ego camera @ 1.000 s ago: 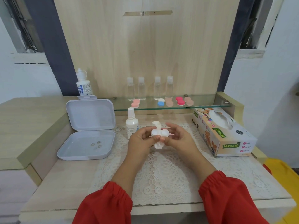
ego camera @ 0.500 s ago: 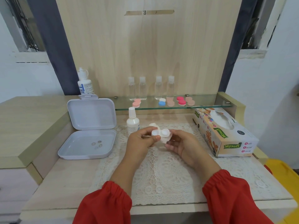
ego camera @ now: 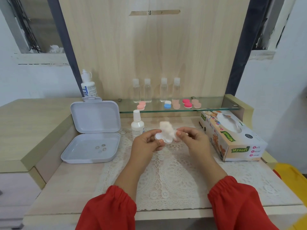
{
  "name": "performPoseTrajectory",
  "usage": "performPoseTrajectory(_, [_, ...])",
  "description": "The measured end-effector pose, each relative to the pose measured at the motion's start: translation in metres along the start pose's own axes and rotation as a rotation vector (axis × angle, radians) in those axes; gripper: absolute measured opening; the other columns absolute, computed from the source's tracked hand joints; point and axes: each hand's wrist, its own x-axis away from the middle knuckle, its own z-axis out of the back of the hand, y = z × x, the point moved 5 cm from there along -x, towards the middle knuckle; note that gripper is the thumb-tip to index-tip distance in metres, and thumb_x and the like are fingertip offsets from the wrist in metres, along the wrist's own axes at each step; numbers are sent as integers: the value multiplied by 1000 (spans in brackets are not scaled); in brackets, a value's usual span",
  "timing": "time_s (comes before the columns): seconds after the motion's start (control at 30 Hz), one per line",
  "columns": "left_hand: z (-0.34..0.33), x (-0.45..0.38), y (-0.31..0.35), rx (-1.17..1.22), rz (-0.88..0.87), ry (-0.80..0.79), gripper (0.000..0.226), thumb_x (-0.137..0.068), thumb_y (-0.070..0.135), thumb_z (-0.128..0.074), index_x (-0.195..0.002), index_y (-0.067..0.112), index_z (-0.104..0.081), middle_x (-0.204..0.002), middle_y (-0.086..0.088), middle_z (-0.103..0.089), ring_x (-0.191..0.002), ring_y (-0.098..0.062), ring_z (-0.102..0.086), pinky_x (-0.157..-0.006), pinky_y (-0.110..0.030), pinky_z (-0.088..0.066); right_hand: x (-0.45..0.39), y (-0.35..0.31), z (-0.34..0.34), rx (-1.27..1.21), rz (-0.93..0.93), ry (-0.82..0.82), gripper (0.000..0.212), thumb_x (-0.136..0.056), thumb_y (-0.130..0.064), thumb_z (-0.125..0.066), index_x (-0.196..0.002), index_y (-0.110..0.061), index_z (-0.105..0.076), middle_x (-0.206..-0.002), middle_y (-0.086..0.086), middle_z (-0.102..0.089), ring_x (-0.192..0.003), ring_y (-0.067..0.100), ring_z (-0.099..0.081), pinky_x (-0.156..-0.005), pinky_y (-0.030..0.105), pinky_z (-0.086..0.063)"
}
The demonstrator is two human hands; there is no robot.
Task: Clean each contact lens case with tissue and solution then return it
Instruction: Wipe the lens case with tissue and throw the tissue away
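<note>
Above the lace mat, my left hand [ego camera: 147, 143] grips a white contact lens case [ego camera: 162, 137] by its left end. A crumpled white tissue [ego camera: 167, 130] lies against the case's right cup, and my right hand [ego camera: 192, 138] pinches that tissue. A small white solution bottle [ego camera: 137, 124] stands just behind my left hand. Several more lens cases sit on the glass shelf [ego camera: 216, 108]: a pink one [ego camera: 141, 105], a blue and white one [ego camera: 167, 104], a red one [ego camera: 187, 103] and pale peach ones [ego camera: 196, 103].
An open white plastic box [ego camera: 93, 135] with several small lenses in its tray lies at the left. A tissue box [ego camera: 232, 136] sits at the right. Several clear bottles [ego camera: 156, 90] and a larger solution bottle [ego camera: 88, 87] stand at the back.
The tissue has come up from under the case and now sits on its right cup. My right hand has shifted from cupping below to pinching the tissue beside the case.
</note>
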Motion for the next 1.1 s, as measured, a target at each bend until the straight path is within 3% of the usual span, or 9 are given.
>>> performPoseTrajectory(0.13, [-4,0,-1,-24,0,-50,36,-84,-9,-63,-117,6,-65,-91,-14,-72,-79,-19,-71,-75,-24,-57,8,-4,-12,192,134,-133,14,-87,-13,-68,-77,-17,-75,-88,-5,-70,-87,7,-64,-80,20,-49])
performPoseTrajectory(0.3, [-8,2,-3,-81,8,-95,39,-82,-14,-61,-116,6,-65,-97,-11,-72,-86,-19,-70,-80,-25,-57,8,-1,-15,523,253,-207,22,-82,-9,-69,-99,-22,-74,-88,-11,-64,-79,2,-58,-73,16,-47])
performPoseTrajectory(0.4, [-9,2,-4,-144,-10,-86,40,-81,-11,-65,-116,7,-67,-99,-10,-72,-93,-21,-70,-85,-30,-57,7,-1,-16,684,269,-191,9,-82,-16,-68,-89,-20,-72,-79,-9,-56,-71,4,-52,-63,15,-40])
performPoseTrajectory(0.53, [-11,3,-3,-148,-35,-54,40,-79,-7,-69,-115,9,-67,-98,-8,-73,-90,-17,-70,-78,-22,-56,6,4,-13,618,126,-77,12,-80,-18,-67,-71,-18,-60,-69,-4,-55,-60,8,-49,-55,20,-38])
performPoseTrajectory(0.67, [-12,3,1,-106,-57,6,34,-79,-5,-71,-104,17,-69,-94,-7,-73,-87,-19,-70,-75,-23,-56,1,12,-5,264,-99,27,17,-84,-13,-65,-69,-7,-61,-59,0,-54,-56,13,-48,-52,23,-38])
performPoseTrajectory(0.77, [-6,1,1,-24,-49,94,32,-81,-4,-70,-109,11,-66,-95,-11,-72,-86,-25,-71,-70,-22,-57,-1,8,1,82,-101,97,13,-83,-11,-66,-82,-22,-59,-67,1,-54,-60,14,-51,-56,28,-42])
performPoseTrajectory(0.87, [-5,1,1,8,-40,100,32,-81,-5,-70,-109,8,-65,-93,-12,-72,-83,-24,-71,-69,-22,-57,5,-3,-5,270,90,23,28,-84,-9,-65,-85,-37,-61,-78,-5,-55,-64,5,-54,-58,18,-44])
performPoseTrajectory(0.97, [-5,2,1,31,-37,96,29,-82,-5,-68,-107,9,-65,-93,-14,-72,-80,-22,-71,-69,-23,-57,11,-4,-17,457,219,-128,21,-90,-12,-59,-97,-28,-72,-89,-9,-55,-76,-2,-53,-66,6,-40])
performPoseTrajectory(1.1, [-4,1,0,25,-28,88,32,-84,-5,-66,-114,4,-63,-95,-14,-72,-79,-18,-70,-69,-21,-57,10,-1,-23,650,287,-246,23,-90,-35,-64,-110,-25,-71,-93,-11,-52,-83,4,-55,-73,23,-48])
